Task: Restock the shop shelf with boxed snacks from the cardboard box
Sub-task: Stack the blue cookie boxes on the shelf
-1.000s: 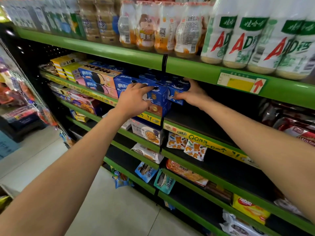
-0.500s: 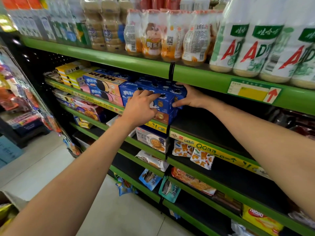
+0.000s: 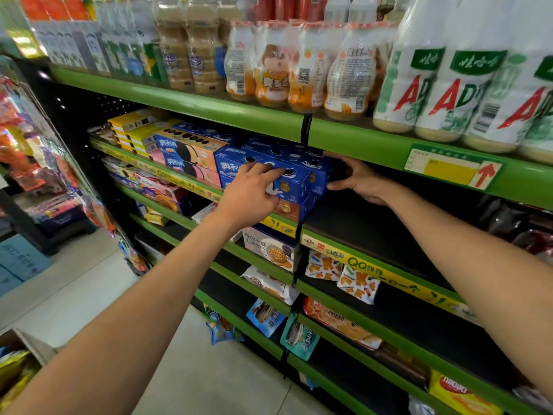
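Green steel shelving (image 3: 344,136) is being restocked; blue biscuit boxes (image 3: 299,172) are stacked at the bay's end, apparently being squared up. The stack's front is pressed by the left hand (image 3: 251,196), fingers spread; its side is braced by the right hand (image 3: 359,181), open-palmed. "QQ" is legible on the price strip (image 3: 374,268) below.

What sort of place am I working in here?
Most likely a small grocery or convenience shop: green-edged metal shelves with a yellow price label, rows of white drink bottles above, and stacked blue biscuit boxes.
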`<state>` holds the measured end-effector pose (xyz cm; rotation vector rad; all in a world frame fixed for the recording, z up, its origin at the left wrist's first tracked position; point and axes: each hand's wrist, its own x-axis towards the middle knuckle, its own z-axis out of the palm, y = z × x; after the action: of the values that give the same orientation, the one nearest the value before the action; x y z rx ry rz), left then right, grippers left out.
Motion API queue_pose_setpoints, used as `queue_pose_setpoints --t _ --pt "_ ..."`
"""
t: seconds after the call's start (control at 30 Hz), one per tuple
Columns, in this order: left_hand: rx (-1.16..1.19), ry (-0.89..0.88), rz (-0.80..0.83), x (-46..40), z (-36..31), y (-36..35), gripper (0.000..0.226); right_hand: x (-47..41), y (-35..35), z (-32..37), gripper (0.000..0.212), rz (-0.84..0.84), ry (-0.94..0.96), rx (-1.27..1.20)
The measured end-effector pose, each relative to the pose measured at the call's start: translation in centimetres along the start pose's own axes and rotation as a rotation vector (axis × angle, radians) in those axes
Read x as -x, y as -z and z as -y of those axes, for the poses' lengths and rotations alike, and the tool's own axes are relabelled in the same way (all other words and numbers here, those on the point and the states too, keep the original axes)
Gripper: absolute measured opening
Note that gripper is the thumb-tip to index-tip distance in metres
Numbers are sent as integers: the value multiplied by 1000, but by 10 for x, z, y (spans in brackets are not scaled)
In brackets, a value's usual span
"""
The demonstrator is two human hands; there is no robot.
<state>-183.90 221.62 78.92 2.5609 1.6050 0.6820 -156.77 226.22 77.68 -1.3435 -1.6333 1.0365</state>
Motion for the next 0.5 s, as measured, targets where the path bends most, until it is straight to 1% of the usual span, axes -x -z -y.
queue_pose_setpoints --t 0.23,0.5 --pt "-2 10 6 -2 -4 0 63 -4 -8 5 79 -57 9 23" --pt "-11 8 -9 -1 -3 -2 63 -8 -21 7 79 -63 17 17"
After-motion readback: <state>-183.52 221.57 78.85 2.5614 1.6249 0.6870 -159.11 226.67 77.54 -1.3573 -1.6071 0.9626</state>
